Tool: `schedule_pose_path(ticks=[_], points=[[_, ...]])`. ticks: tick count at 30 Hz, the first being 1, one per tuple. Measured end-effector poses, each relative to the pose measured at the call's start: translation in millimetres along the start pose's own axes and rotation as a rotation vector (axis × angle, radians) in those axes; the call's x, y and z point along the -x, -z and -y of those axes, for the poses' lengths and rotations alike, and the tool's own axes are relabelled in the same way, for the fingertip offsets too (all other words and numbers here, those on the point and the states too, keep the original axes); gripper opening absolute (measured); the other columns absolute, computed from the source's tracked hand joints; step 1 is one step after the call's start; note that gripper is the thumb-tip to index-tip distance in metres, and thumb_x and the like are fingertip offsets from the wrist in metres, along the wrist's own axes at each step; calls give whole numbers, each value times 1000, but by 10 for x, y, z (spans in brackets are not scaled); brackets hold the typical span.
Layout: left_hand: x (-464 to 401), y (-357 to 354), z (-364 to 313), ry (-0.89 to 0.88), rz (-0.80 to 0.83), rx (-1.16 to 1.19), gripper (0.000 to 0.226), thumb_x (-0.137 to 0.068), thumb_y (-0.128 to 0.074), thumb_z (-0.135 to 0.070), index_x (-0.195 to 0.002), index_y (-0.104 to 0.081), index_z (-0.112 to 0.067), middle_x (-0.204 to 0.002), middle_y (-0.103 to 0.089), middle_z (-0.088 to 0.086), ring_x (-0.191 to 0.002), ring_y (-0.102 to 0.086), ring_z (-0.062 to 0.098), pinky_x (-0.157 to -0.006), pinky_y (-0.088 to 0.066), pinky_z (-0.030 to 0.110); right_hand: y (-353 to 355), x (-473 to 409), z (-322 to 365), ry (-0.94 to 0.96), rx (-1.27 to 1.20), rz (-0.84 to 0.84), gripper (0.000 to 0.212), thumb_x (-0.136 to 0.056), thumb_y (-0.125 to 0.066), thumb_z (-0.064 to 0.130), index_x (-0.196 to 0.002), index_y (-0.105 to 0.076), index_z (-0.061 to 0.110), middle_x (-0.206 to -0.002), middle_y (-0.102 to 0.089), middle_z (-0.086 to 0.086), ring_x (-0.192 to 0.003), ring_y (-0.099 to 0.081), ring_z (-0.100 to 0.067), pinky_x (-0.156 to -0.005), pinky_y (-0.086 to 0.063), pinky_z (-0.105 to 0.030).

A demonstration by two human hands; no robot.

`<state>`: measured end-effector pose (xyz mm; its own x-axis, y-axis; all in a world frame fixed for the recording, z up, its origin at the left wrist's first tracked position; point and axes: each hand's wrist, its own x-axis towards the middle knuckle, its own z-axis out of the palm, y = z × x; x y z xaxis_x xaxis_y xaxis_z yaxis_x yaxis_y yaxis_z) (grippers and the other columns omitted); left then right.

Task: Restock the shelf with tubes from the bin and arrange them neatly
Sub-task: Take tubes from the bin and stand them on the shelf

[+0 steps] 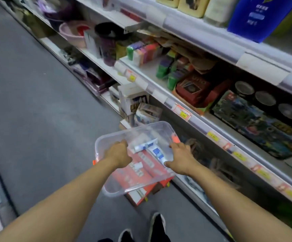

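I hold a clear plastic bin (106, 187) in front of me, above the aisle floor. My left hand (119, 154) grips its left rim and my right hand (181, 157) grips its right rim. Inside lie white and blue tubes (156, 151) on top of red and white tube boxes (141, 165). The shelf (201, 126) with yellow and red price tags runs along my right side, carrying card packs, a red UNO box and puzzle boxes.
Red and white boxes (140, 194) lie on the floor under the bin, beside the bottom shelf. Basins (72, 32) and cups sit further down the shelving. Grey aisle floor (37, 102) stretches ahead on the left. My shoes (156, 224) show at the bottom.
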<state>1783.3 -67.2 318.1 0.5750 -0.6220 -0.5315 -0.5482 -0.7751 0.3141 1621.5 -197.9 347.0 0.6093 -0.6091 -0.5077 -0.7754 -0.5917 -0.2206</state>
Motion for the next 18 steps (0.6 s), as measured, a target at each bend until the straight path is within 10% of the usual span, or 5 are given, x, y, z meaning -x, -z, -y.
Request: schedule_pose_path(ticks=[18], points=[[-1959,-1254,-179,0,-12,21,53,-82,-63,-25,-131,-41,-20,-134,-48,4,-116,-52,27,-93,-42,36,-1056,-1775,-552,-84,-201,146,60,-81,-65,20,-133,-34,12,-128,-42,-11,-119,-39,-28,-95,-35,-31]])
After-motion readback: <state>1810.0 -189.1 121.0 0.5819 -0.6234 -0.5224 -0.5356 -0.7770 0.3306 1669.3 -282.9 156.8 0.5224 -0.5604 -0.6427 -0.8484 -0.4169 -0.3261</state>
